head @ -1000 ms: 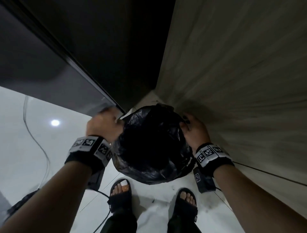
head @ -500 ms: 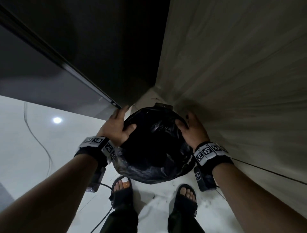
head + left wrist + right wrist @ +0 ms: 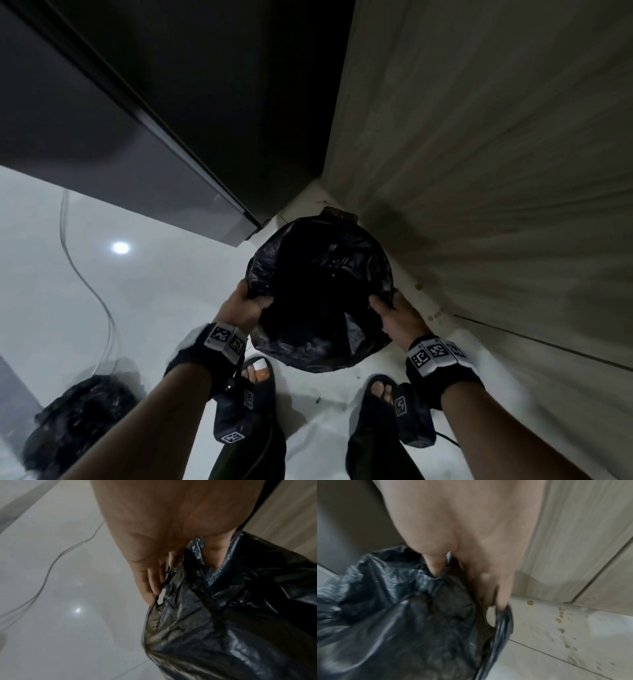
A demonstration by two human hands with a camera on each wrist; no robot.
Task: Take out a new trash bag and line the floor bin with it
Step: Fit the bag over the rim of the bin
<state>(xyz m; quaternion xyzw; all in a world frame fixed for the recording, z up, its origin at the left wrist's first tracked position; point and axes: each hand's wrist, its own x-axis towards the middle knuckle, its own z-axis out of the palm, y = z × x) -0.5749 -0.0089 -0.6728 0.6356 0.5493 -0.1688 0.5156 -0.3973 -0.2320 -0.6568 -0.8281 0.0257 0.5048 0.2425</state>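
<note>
Trash bag (image 3: 318, 291) drapes over floor bin (image 3: 337, 214), both hands gripping its edge.

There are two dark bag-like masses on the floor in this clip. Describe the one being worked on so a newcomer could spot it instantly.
Start at the floor corner where the dark cabinet meets the pale wood-grain wall. The floor bin stands there, draped in a black trash bag, just ahead of the person's sandalled feet. Unlike the crumpled dark heap lying untouched at lower left, its open mouth is gripped by the left hand and right hand.
</note>
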